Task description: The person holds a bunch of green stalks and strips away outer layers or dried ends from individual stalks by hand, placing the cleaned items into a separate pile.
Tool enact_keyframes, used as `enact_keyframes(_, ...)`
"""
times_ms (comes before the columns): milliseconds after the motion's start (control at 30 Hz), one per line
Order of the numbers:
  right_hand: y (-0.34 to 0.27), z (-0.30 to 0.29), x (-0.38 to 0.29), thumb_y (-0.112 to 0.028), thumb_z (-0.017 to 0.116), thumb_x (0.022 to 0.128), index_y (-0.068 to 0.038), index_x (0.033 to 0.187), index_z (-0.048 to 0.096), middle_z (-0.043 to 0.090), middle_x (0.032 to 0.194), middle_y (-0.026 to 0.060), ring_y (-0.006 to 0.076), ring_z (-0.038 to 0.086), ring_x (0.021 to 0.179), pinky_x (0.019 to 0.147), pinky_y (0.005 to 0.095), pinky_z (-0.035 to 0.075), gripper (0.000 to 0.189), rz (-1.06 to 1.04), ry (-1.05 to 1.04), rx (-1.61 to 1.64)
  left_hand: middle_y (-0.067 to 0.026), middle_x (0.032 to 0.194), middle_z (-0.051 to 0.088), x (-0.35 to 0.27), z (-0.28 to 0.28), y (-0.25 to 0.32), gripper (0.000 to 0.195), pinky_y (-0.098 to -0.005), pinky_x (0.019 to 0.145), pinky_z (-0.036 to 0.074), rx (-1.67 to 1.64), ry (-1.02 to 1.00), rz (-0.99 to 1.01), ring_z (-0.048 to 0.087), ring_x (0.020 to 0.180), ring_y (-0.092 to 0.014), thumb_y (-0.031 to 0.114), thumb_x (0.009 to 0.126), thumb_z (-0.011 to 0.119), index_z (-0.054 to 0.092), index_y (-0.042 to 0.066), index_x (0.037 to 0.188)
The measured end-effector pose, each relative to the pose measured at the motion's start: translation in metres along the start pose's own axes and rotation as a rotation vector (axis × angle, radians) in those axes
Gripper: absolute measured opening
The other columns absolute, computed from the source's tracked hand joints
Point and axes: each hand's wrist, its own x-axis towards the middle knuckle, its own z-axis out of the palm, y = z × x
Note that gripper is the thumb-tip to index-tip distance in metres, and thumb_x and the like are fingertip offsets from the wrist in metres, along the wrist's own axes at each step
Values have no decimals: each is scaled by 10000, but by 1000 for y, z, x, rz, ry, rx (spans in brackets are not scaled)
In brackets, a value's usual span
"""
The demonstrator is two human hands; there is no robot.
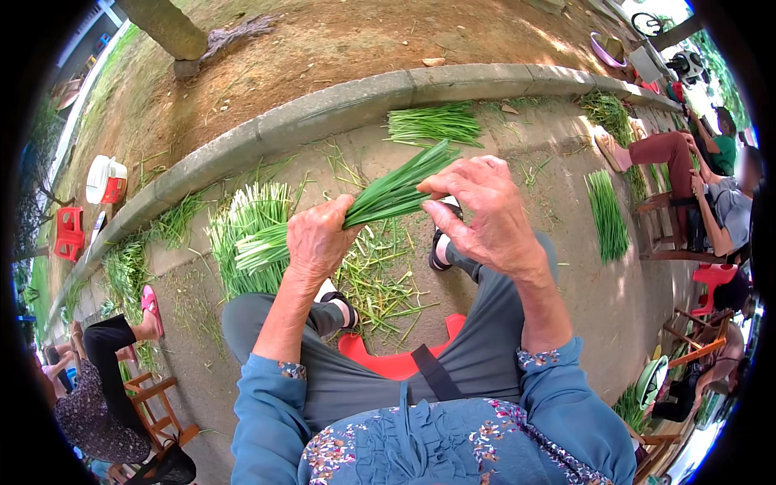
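My left hand [321,236] is closed around the middle of a bunch of garlic chives [391,188], holding it above the ground. The pale stem ends point left and the green leaf tips point up and right. Close to the leaf tips is my right hand [488,212], its thumb and forefinger a little apart. Whether a single thin leaf lies between them is hard to see. Below my left hand, a larger heap of chives [254,203] rests on the pavement, white ends towards the kerb. Loose trimmings [382,285] are scattered between my feet.
A red plastic stool [394,362] is beneath me. More chives [433,124] lie against the concrete kerb [364,100], and another bundle [608,218] lies to the right. Seated people flank me on both sides. A white bucket [104,180] stands beyond the kerb at left.
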Motion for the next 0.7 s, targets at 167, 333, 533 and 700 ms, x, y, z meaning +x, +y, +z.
enact_keyframes(167, 6, 9, -3, -150, 668, 771, -122, 880, 627, 585, 802, 18, 197, 572, 814, 868, 378, 344, 120, -30, -19, -70, -82, 707, 637, 0, 1, -1, 299, -379, 541, 478, -4, -11, 1, 631, 650, -276, 333, 700, 731, 578, 119, 843)
enact_keyframes(333, 5, 12, -4, -134, 666, 757, -121, 869, 628, 580, 798, 22, 195, 574, 818, 886, 382, 334, 118, -24, -16, -120, -85, 709, 639, 0, 1, 0, 305, -386, 548, 479, -5, -22, 5, 632, 657, -283, 335, 699, 731, 575, 118, 847)
enact_keyframes(533, 5, 13, -4, -120, 665, 746, -121, 853, 625, 577, 790, 22, 195, 573, 815, 900, 389, 329, 115, -21, -3, -96, -87, 717, 641, 0, 2, -1, 308, -392, 554, 480, -10, -55, -16, 633, 666, -290, 330, 701, 731, 579, 117, 863)
enact_keyframes(700, 6, 15, -4, -121, 660, 738, -119, 818, 609, 571, 780, 27, 194, 569, 796, 899, 396, 337, 95, -33, 1, -142, -99, 697, 639, 2, 4, 1, 305, -411, 559, 484, -26, -71, -30, 634, 659, -301, 335, 711, 727, 597, 119, 882)
